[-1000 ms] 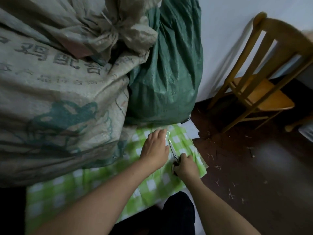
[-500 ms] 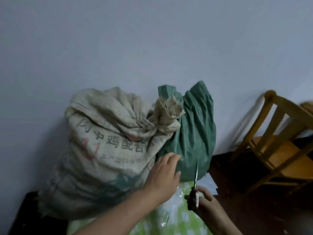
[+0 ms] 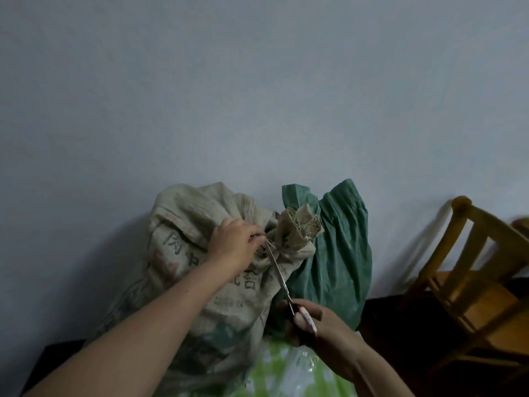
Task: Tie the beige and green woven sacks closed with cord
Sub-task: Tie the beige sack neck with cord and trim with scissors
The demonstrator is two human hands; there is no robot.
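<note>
A full beige woven sack with printed characters leans against the wall, its gathered neck bound with thin cord. A green sack stands right behind it, top loose. My left hand pinches the cord's end at the beige neck. My right hand holds scissors by the handles, lower right. The blades point up-left and their tips reach the cord by my left fingers.
A wooden chair stands at the right on a dark floor. A green-and-white checked cloth under clear plastic lies in front of the sacks. A plain pale wall fills the upper view.
The view has tilted up from the floor to the wall. My left hand rose to the beige sack's neck and took the cord. My right hand lifted the scissors to the knot.
</note>
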